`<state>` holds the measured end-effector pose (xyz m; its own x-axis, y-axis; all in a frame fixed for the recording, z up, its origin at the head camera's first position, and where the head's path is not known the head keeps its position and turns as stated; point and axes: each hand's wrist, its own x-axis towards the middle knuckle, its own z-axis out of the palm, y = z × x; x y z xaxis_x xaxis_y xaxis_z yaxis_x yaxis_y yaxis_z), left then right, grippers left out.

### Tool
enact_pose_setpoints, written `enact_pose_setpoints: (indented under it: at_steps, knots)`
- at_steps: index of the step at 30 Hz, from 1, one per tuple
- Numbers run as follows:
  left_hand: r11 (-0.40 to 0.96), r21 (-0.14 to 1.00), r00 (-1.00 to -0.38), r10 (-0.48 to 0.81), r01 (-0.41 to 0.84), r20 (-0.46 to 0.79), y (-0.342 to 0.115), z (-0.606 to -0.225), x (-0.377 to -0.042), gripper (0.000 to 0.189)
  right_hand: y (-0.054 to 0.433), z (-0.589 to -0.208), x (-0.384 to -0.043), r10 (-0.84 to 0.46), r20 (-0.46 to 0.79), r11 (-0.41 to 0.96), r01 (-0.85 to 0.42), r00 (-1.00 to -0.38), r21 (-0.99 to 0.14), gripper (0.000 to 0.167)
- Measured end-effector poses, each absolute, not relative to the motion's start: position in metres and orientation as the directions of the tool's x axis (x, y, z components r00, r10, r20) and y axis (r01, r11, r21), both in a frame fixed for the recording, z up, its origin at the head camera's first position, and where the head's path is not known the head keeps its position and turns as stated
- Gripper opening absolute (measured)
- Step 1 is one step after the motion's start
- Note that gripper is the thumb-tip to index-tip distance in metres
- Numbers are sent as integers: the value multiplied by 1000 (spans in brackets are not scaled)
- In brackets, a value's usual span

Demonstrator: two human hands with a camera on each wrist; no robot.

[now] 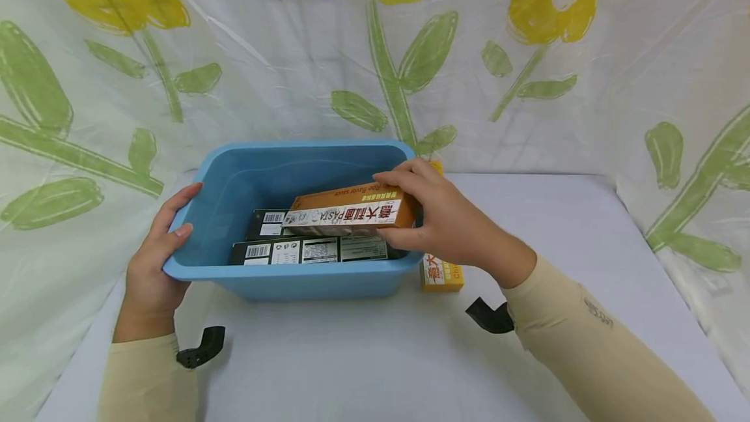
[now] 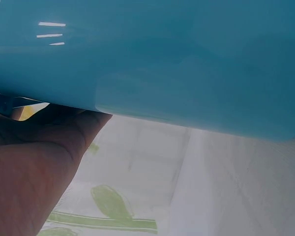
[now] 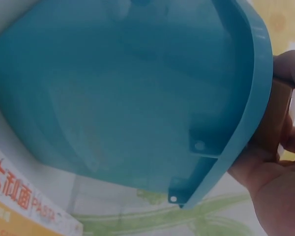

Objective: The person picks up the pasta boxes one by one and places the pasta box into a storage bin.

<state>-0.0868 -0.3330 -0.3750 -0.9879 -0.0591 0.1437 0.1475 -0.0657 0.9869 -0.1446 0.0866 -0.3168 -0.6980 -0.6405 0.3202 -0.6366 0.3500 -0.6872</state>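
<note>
A blue plastic tub (image 1: 305, 284) stands on the white table. At its left end my left hand (image 1: 153, 269) grips the rim, thumb on top; in the left wrist view that hand (image 2: 44, 157) is under the tub's edge. My right hand (image 1: 442, 217) holds an orange pasta box (image 1: 346, 212) by its right end, fingers above and thumb below. The box slants over the right part of the tub, its left end lower, overlapping the dark boxes inside. Two dark boxes with white label panels, a front one (image 1: 319, 250) and a rear one (image 1: 271, 223), lie in the tub.
To the right of the tub a yellow-orange pasta box (image 1: 443, 275) lies on the table (image 1: 556, 226), partly covered by my right arm. A white curtain (image 1: 258, 51) with painted yellow flowers hangs behind the table and along its sides.
</note>
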Motion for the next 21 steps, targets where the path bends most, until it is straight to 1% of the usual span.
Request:
enact_pose_setpoints:
  at_steps: [10,16,21]
  knots:
    - [-71,986,-988,-56,149,145,-335,-377,-88,64,83,-315,-153,-633,340,384,-664,-695,-642,68]
    - [-77,985,-987,-56,153,149,-335,-377,-88,64,80,-312,-156,-631,308,426,-650,-712,-630,69]
    - [-82,985,-987,-50,154,150,-335,-377,-88,63,73,-312,-159,-653,262,456,-646,-710,-613,69]
